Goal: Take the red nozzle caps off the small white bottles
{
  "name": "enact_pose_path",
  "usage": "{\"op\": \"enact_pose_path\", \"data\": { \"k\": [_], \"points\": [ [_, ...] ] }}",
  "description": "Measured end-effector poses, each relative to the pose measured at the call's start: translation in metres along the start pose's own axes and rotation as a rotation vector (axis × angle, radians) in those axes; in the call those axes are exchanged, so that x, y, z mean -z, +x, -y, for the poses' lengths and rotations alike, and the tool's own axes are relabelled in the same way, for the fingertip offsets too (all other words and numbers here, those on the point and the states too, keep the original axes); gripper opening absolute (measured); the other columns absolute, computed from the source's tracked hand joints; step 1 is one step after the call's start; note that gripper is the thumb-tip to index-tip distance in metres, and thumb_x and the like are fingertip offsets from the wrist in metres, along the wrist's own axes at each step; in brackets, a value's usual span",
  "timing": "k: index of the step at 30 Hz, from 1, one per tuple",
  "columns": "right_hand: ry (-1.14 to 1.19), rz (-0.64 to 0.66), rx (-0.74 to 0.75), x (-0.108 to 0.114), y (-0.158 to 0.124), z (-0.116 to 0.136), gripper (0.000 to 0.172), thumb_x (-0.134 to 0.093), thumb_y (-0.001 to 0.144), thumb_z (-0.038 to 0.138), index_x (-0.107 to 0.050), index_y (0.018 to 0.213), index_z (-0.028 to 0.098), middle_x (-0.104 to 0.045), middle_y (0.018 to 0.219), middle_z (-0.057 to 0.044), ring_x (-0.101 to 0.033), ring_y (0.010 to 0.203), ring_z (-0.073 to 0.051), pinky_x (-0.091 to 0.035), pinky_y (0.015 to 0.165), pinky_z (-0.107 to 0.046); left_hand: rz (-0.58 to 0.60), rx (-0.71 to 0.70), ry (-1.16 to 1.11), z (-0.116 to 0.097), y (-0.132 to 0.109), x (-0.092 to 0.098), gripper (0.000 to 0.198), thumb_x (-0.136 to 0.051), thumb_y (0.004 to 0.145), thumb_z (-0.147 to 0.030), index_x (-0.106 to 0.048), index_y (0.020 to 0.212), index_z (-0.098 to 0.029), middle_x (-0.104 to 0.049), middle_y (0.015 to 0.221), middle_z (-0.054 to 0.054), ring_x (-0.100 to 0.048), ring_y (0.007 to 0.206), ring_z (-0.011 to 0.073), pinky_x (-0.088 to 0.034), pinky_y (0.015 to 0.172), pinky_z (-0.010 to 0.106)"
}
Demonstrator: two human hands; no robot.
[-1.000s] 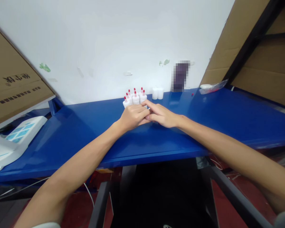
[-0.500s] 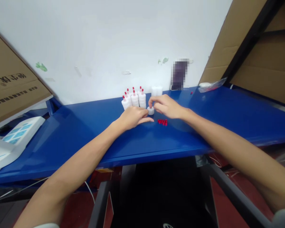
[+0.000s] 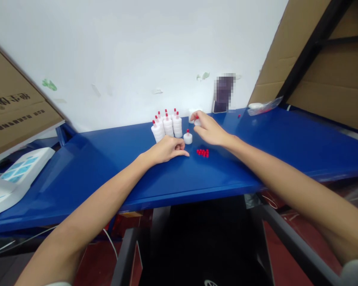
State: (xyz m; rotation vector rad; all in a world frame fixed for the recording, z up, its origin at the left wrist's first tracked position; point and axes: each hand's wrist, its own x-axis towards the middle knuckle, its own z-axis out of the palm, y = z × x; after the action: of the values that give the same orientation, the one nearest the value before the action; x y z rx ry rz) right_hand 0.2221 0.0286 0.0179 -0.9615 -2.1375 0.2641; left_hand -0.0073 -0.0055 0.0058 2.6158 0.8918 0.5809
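My left hand rests on the blue table, its fingers loosely curled and thumb apart, with nothing visible in it. Just beyond its fingertips stands a short round white bottle with a red tip. My right hand is raised beside that bottle, its thumb and index finger closed around a small white red-tipped piece. The fingers hide most of this piece. Small red caps lie in a cluster in front of the right hand. Ribbed white bottles with red tips stand behind the left hand.
Plain white containers stand by the wall, partly behind the right hand. A pixelated dark object leans on the wall. One red cap and a clear plastic bag lie to the right. A white device is at far left.
My right hand has lifted off the short bottle and moved up and right, uncovering its red tip. A red-tipped piece now shows in its fingers. The left hand has drawn slightly back from the bottle.
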Motion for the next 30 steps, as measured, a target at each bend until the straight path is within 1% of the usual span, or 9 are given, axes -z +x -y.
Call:
{"op": "enact_pose_path", "data": {
  "k": [4,7,9,10,14,18,24,27,30],
  "points": [
    [0.048,0.035,-0.016,0.001,-0.001,0.004,0.043,-0.049,0.091,0.038,-0.054,0.126,0.015,-0.068,0.103,-0.011,-0.060,0.088,-0.025,-0.044,0.082,-0.038,-0.032,-0.024,-0.017,-0.002,0.000,0.000,0.033,-0.073,0.089,-0.045,-0.065,0.082,-0.014,-0.061,0.066,-0.002,-0.055,0.059,0.0109,-0.042,0.062,0.024],
    [0.096,0.094,-0.016,0.002,-0.002,0.008,0.038,-0.047,0.097,0.052,-0.060,0.107,0.018,-0.068,0.085,-0.005,-0.059,0.075,-0.021,-0.043,0.076,-0.034,-0.070,-0.036,-0.008,-0.004,0.001,-0.001,0.024,-0.073,0.090,-0.038,-0.068,0.085,-0.015,-0.065,0.072,0.000,-0.058,0.064,0.0118,-0.046,0.065,0.024],
    [0.083,0.098,-0.022,0.003,-0.003,0.008,0.041,-0.040,0.101,0.057,-0.057,0.095,0.020,-0.064,0.078,-0.004,-0.058,0.072,-0.020,-0.041,0.073,-0.033,-0.098,-0.036,-0.006,-0.004,0.001,-0.002,0.019,-0.072,0.090,-0.033,-0.069,0.087,-0.015,-0.068,0.076,0.002,-0.061,0.067,0.0125,-0.048,0.067,0.025],
    [0.070,0.102,-0.035,0.003,-0.003,0.008,0.043,-0.036,0.102,0.059,-0.056,0.094,0.021,-0.063,0.076,-0.003,-0.057,0.071,-0.020,-0.041,0.072,-0.033,-0.110,-0.037,-0.006,-0.005,0.001,-0.002,0.017,-0.072,0.090,-0.031,-0.070,0.087,-0.015,-0.069,0.078,0.002,-0.062,0.068,0.0128,-0.049,0.068,0.025],
    [0.017,0.172,-0.112,0.003,-0.005,0.005,0.047,-0.030,0.102,0.062,-0.051,0.113,0.021,-0.061,0.078,-0.003,-0.056,0.071,-0.022,-0.041,0.069,-0.034,-0.127,-0.068,-0.001,-0.004,0.001,-0.004,0.009,-0.069,0.091,-0.023,-0.073,0.090,-0.014,-0.073,0.087,0.005,-0.066,0.076,0.0143,-0.052,0.075,0.028],
    [-0.024,0.268,-0.090,0.003,-0.005,0.003,0.048,-0.038,0.100,0.058,-0.048,0.127,0.019,-0.066,0.084,-0.005,-0.058,0.072,-0.023,-0.042,0.069,-0.035,-0.128,-0.091,-0.001,-0.002,0.001,-0.005,0.011,-0.065,0.093,-0.018,-0.075,0.097,-0.016,-0.075,0.096,0.007,-0.069,0.085,0.0166,-0.055,0.081,0.031],
    [-0.118,0.379,-0.061,0.002,-0.004,0.000,0.046,-0.050,0.094,0.052,-0.059,0.124,0.018,-0.068,0.085,-0.008,-0.060,0.074,-0.024,-0.041,0.069,-0.036,-0.132,-0.105,0.029,-0.001,0.000,-0.007,0.013,-0.063,0.093,-0.016,-0.075,0.099,-0.017,-0.076,0.098,0.007,-0.069,0.088,0.0181,-0.056,0.082,0.033],
    [-0.112,0.340,-0.079,0.006,-0.004,0.002,0.048,-0.051,0.094,0.051,-0.058,0.130,0.020,-0.068,0.083,-0.006,-0.059,0.073,-0.024,-0.039,0.069,-0.035,-0.158,-0.103,0.012,-0.001,0.000,-0.008,0.012,-0.065,0.091,-0.015,-0.075,0.097,-0.016,-0.076,0.095,0.006,-0.070,0.084,0.0167,-0.057,0.080,0.031],
    [-0.061,0.179,-0.067,0.011,-0.005,0.007,0.042,-0.046,0.096,0.044,-0.060,0.127,0.020,-0.064,0.078,-0.003,-0.057,0.072,-0.022,-0.038,0.070,-0.035,-0.263,-0.089,-0.051,-0.002,0.001,-0.010,0.015,-0.069,0.089,-0.015,-0.074,0.103,-0.014,-0.077,0.094,0.006,-0.070,0.080,0.0147,-0.059,0.078,0.029]
  ]
}}
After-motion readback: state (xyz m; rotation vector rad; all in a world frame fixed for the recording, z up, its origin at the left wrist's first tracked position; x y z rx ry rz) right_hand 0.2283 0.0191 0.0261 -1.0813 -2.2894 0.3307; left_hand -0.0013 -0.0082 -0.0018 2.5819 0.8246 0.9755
